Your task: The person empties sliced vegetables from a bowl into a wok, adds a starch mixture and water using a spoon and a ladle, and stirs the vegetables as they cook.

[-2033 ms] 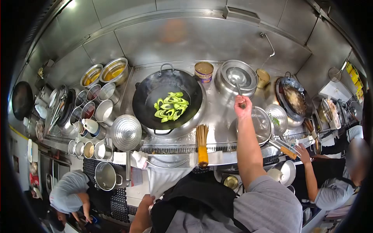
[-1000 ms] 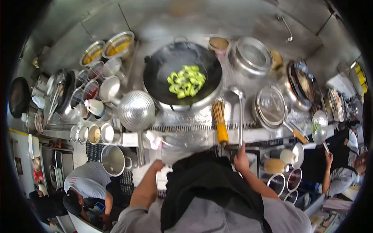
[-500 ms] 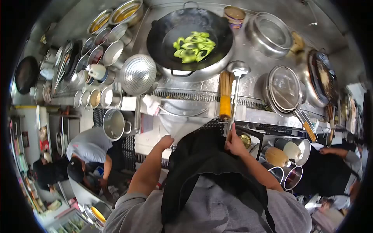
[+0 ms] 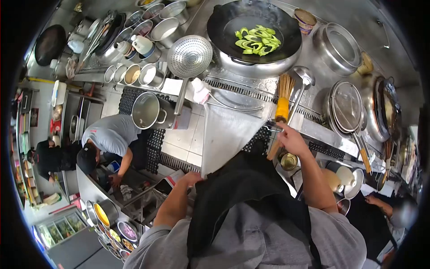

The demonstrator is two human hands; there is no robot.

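Right hand (image 4: pixel 292 140): curled round ladle (image 4: pixel 305 76) handle. Step, apparently: ladle handling; next move would call for steady grip, clear of bamboo brush (image 4: pixel 283 101). Ladle bowl: beyond hand. Sliced green vegetables (image 4: pixel 257 41): in wok (image 4: pixel 289 43), farther off. Left hand (image 4: pixel 191 179): at white cloth (image 4: pixel 224 132) edge; grip cannot be told.

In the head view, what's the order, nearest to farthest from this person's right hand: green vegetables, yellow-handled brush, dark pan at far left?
From the right hand:
1. Yellow-handled brush: just ahead of it.
2. Green vegetables: farther forward, in the wok.
3. Dark pan: far off to the person's left.
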